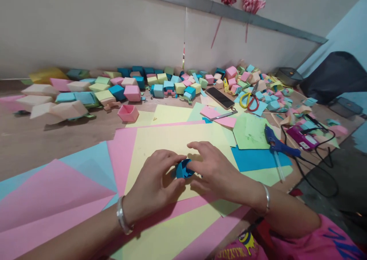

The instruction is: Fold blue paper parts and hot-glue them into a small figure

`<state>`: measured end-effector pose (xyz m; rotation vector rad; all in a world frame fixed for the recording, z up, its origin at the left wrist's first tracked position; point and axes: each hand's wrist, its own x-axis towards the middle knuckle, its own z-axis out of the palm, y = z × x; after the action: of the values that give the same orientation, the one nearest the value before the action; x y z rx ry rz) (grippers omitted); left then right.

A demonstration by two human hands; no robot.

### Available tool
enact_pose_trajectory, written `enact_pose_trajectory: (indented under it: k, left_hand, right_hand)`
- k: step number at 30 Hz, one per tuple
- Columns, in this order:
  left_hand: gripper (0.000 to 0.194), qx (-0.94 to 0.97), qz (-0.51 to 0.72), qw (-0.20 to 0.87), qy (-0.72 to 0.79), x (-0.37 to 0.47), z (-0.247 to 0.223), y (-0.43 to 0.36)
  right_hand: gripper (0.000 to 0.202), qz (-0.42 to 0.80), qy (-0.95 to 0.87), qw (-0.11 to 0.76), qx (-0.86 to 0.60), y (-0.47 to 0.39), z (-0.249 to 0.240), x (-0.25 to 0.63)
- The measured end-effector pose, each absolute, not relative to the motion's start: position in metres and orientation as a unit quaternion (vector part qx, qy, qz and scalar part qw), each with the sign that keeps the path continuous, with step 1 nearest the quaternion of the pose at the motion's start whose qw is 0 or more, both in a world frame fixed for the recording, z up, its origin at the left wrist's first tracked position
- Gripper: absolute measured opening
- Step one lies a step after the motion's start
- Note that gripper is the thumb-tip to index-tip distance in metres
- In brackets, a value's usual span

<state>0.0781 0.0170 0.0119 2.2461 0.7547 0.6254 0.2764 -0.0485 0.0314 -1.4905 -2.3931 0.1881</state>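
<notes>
A small blue folded paper box stands over the pale yellow paper sheet in front of me, its open side facing up. My left hand is closed around the box's left side, thumb at the near edge and fingers at the far edge. From the right, my right hand grips the same box. One of its fingers reaches into the opening, while another is raised and stretched out above. The box's right side is partly hidden by these fingers.
Many folded paper boxes line the wall. A pink open box, phone, scissors and metal blade-like tool lie beyond the sheets. At right are a blue glue gun, its cable and a purple box.
</notes>
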Motion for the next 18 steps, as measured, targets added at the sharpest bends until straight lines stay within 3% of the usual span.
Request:
enact_pose_trajectory:
  k: [4,18]
  left_hand:
    - [0.037,0.876,0.225,0.313,0.288,0.079,0.010,0.013]
    - [0.038,0.880,0.198,0.318,0.291,0.078,0.008,0.019]
  right_hand:
    - [0.013,0.063,-0.839,0.158,-0.516,-0.049,0.029,0.269]
    - [0.009,0.044,-0.843,0.159,-0.511,-0.044,0.012,0.261]
